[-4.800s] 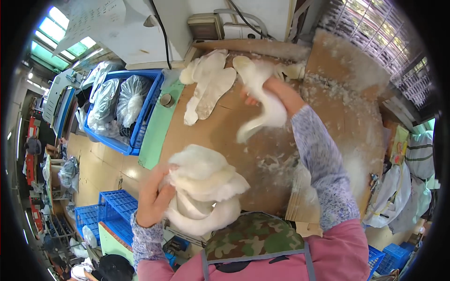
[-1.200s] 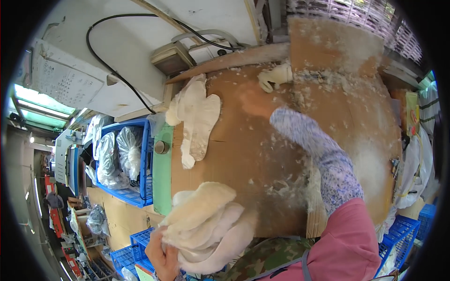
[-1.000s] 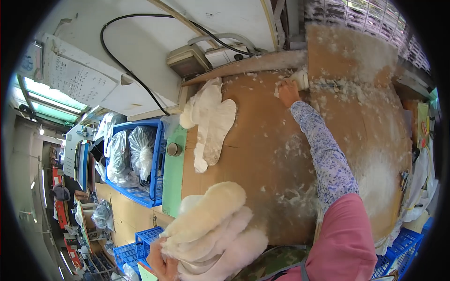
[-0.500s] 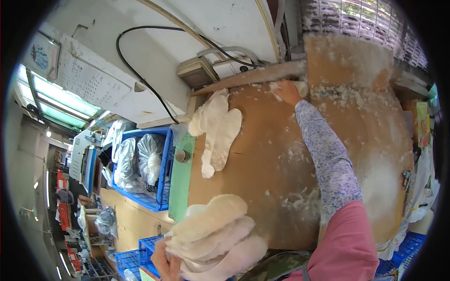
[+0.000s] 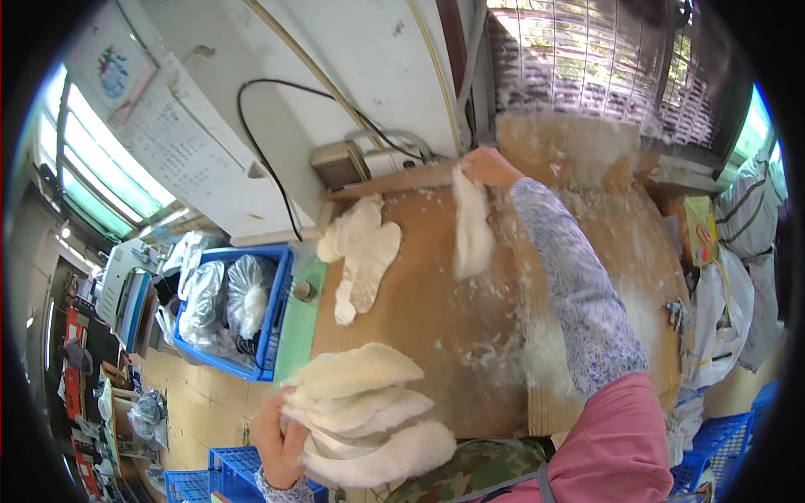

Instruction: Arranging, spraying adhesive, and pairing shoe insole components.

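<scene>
My left hand (image 5: 281, 436), at the lower left, is closed on the ends of a fanned stack of cream fleecy insoles (image 5: 360, 411). Held out at the table's far side, my right hand (image 5: 493, 168) pinches one end of a single fleecy insole (image 5: 473, 226), which hangs down blurred by motion. Several more insoles (image 5: 362, 251) lie overlapping on the brown tabletop (image 5: 411, 318), left of the hanging one. White fluff is scattered over the board, thickest under and beyond my right forearm.
To the left stands a blue crate (image 5: 281, 310) with plastic-wrapped bundles, beside a green strip (image 5: 293, 344) bearing a small round metal piece (image 5: 303, 291). A black cable (image 5: 260, 151) loops down the wall. A fluff-covered mesh window (image 5: 579, 67) is at the back. White bags (image 5: 725, 302) hang at right.
My right hand has lifted an insole off the far end of the board, so it now hangs from the fingers. My left hand still holds the stack. The view has shifted.
</scene>
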